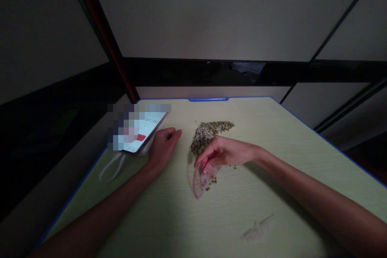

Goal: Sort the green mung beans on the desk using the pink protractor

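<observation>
My right hand (218, 151) pinches a clear pink protractor (199, 183), its curved edge pointing down toward me, low over the table. A few small green beans (211, 183) lie by the protractor's edge, partly seen through it. Just beyond my right hand spreads a patch of small green beans (208, 131) with paler bits among them; the hand hides its near right part. My left hand (165, 147) rests as a loose fist on the table, left of the beans and beside the phone. Nothing shows in its curled fingers.
A lit phone (145, 131) leans at the table's left edge, partly blurred out, with a white strap loop (111, 169) below it. The pale table (169, 217) has a blue rim and a dark smudge (258, 226) at front right. Cabinet panels (211, 16) rise behind.
</observation>
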